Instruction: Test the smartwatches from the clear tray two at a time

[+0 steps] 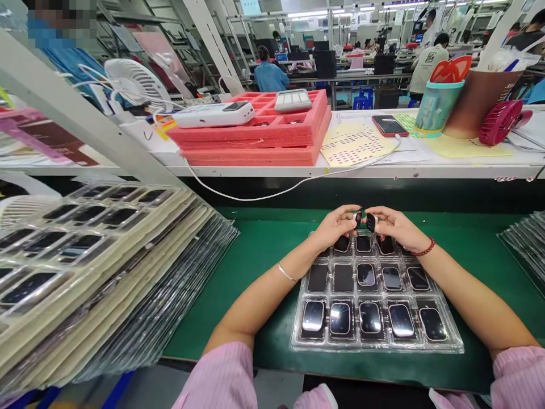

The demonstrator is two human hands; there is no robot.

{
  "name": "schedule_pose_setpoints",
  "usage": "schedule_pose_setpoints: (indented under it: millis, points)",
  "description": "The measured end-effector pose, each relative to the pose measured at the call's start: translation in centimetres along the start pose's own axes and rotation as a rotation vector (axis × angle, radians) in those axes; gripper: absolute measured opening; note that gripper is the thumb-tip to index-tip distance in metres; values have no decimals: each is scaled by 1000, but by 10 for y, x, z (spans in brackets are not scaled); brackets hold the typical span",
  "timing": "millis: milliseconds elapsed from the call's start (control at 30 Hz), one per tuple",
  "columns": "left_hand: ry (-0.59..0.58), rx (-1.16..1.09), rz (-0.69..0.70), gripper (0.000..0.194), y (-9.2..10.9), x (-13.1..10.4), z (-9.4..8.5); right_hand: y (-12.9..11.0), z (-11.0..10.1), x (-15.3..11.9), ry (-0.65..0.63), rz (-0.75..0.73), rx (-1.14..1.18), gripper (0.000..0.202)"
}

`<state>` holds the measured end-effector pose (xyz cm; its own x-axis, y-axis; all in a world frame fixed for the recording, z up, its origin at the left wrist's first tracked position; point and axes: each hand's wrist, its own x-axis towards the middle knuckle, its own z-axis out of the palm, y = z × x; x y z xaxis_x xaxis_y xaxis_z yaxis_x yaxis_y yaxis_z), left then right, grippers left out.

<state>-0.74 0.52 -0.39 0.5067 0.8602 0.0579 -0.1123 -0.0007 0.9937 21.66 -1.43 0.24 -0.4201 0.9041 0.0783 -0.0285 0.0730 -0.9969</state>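
A clear plastic tray [443,342] lies on the green mat before me, with smartwatch cases, dark screens up, in most of its pockets. Two pockets in the middle row, at the left, hold no watch. Above the tray's far edge, my left hand [337,222] pinches one smartwatch case [357,219] between thumb and fingers. Close beside it, my right hand [395,225] grips a second smartwatch case [371,222], turned on edge. The two cases are near each other with a small gap between. My hands partly hide the back row of pockets.
At the left rises a tall stack of filled trays [106,250]; more clear trays [528,244] stand at the right edge. A shelf [272,172] ahead bears red foam trays [255,139], a phone [389,125] and cups. A white cable [251,199] droops below it.
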Motion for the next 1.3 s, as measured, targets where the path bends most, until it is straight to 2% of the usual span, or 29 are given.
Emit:
schedule_pose_setpoints:
  millis: [167, 367, 533, 767, 867, 933, 1000, 1067, 1200, 1300]
  points:
    - [16, -15, -18, 57, -1, 1, -1, 1, 0, 0, -1, 9, 27, 47]
    - [108, 4, -26, 47, 1, -1, 4, 3, 1, 1, 65, 59, 46, 53]
    - [99, 67, 3, 32, 3, -3, 8, 2, 2, 0, 17, 41, -46, 41]
    - [87, 99, -10, 47, 1, 2, 7, -1, 4, 1, 35, 43, -103, 46]
    - [96, 118, -30, 30, 4, -3, 10, -4, 3, -4, 87, 36, -159, 33]
    - [69, 143, -46, 19, 10, -15, 10, -9, 6, -8, 137, -3, -279, 23]
    - [50, 225, -37, 15, 18, -34, 8, -14, 15, -11, 130, -50, -506, 18]
    - [64, 378, -6, 14, 25, -60, 6, -20, 32, -14, 32, -100, -683, 16]
    - [164, 713, 16, 14, 30, -108, 7, -23, 80, -26, -187, -220, -812, 12]
    - [227, 925, 70, 13, 23, -128, 11, -14, 99, -30, -207, -343, -1053, 8]
